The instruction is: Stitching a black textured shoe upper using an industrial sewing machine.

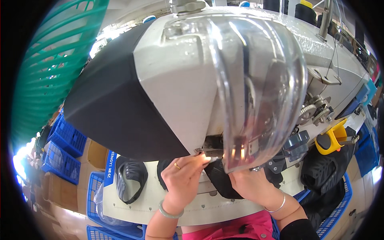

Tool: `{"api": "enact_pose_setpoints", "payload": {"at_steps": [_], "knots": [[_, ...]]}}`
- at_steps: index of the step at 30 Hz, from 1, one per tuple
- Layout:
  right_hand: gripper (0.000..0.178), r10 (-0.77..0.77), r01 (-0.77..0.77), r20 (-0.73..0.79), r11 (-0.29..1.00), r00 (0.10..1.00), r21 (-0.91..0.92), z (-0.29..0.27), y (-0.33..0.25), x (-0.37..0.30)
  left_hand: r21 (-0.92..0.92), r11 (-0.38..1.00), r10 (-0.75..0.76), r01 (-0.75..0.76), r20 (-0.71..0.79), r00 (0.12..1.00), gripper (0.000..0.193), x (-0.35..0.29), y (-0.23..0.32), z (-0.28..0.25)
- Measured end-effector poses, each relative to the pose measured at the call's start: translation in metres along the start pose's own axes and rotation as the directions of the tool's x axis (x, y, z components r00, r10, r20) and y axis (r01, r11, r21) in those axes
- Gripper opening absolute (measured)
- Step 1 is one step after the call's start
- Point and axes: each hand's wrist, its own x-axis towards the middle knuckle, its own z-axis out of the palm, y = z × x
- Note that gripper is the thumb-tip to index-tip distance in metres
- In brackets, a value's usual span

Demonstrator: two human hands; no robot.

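The head of a large white and dark grey sewing machine (176, 88) fills the middle, with a clear curved guard (264, 80) on its right side. Just under the machine head, my left hand (182, 174) has thumb and fingers pinched together close to the lit needle area; what lies between them is too small to make out. My right hand (249, 182) reaches up beneath the guard's lower edge, its fingertips hidden. Between my hands a black shoe upper (224, 180) lies on the pale machine bed (180, 208). Whether my right hand grips it cannot be seen.
A grey shoe upper (131, 180) sits on the bed's left. At right are a yellow and black tool (332, 138), black shoe pieces (324, 170) and a blue basket (347, 196). More blue crates (60, 162) and a green slatted panel (56, 60) stand at left.
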Motion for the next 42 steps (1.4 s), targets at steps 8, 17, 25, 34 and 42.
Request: {"api": "enact_pose_setpoints", "payload": {"at_steps": [8, 17, 25, 34, 42], "knots": [[0.014, -0.234, 0.206, -0.242, 0.969, 0.942, -0.137, 0.005, 0.005, 0.005, 0.174, 0.914, 0.373, -0.365, -0.013, 0.928, 0.024, 0.003, -0.003, 0.001], [0.009, -0.127, 0.116, -0.193, 0.991, 0.973, -0.067, -0.003, -0.007, 0.007, 0.089, 0.933, 0.349, -0.348, -0.006, 0.937, 0.027, 0.006, -0.005, -0.003], [0.017, -0.029, 0.034, -0.12, 0.999, 0.992, 0.035, 0.007, -0.005, 0.006, 0.041, 0.93, 0.366, -0.365, -0.012, 0.931, 0.029, 0.012, -0.007, -0.005], [0.022, 0.089, -0.087, -0.024, 0.993, 0.996, 0.076, -0.005, -0.014, 0.012, 0.044, 0.936, 0.351, -0.35, -0.007, 0.937, 0.028, 0.011, -0.01, -0.003], [0.022, -0.03, 0.043, -0.131, 0.995, 0.991, 0.095, -0.002, -0.002, 0.017, 0.122, 0.922, 0.368, -0.368, 0.027, 0.929, 0.026, 0.01, -0.008, -0.004]]}}
